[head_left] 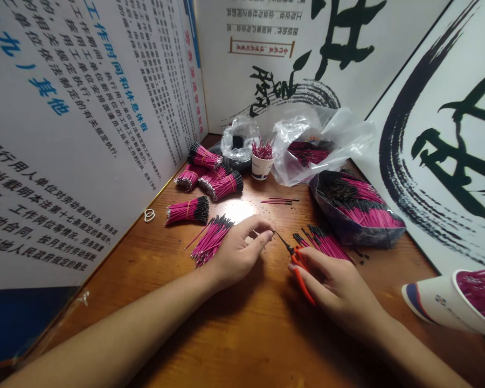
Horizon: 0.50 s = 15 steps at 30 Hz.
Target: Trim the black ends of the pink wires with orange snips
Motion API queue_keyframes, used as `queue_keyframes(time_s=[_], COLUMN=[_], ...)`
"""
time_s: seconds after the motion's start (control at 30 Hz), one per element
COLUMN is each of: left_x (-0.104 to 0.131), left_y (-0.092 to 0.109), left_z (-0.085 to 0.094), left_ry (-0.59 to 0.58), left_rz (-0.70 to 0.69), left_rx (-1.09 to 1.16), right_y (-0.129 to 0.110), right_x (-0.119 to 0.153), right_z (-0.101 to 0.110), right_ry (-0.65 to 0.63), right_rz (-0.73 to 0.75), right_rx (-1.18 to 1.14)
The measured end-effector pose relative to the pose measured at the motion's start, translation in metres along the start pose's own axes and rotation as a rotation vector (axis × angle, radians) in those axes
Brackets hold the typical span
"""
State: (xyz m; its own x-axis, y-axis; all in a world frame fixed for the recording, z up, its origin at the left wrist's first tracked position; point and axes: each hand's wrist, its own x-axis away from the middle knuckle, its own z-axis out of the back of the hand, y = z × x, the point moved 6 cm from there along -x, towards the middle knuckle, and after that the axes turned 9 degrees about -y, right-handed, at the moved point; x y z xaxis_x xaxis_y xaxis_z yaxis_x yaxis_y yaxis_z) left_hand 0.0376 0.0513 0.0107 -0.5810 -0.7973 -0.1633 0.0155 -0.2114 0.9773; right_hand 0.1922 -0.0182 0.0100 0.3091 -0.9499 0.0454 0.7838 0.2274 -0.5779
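Note:
My left hand point(242, 247) is closed in a pinch of thumb and forefinger near the table's middle. What lies between those fingertips is too small to make out. In my right hand point(337, 283) is a pair of orange-handled pliers point(306, 288); its thin dark tip points at the left fingertips. A loose pile of pink wires with black ends point(210, 241) lies just beyond the left hand, partly hidden by it. Another loose pile of pink and black wires point(325, 241) is beyond the right hand. A few single wires point(280, 201) lie farther back.
Banded wire bundles point(220, 182) stack at the back left. A paper cup of wires point(262, 167) stands beside clear plastic bags point(295, 134). At right are an open bag of wires point(359, 205) and a tipped paper cup point(436, 302). Printed panels point(137, 70) enclose the wooden table point(210, 339).

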Motion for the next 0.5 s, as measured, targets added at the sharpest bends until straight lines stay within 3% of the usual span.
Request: queue_keyframes(time_s=[0.5], left_x=[-0.0003], left_y=[-0.0020], left_z=[0.0003], left_ry=[-0.005], left_rz=[-0.009], left_rx=[0.009], right_y=[-0.0011], right_x=[0.0003], right_z=[0.0017], right_ry=[0.008], right_rz=[0.013], right_rx=[0.005])
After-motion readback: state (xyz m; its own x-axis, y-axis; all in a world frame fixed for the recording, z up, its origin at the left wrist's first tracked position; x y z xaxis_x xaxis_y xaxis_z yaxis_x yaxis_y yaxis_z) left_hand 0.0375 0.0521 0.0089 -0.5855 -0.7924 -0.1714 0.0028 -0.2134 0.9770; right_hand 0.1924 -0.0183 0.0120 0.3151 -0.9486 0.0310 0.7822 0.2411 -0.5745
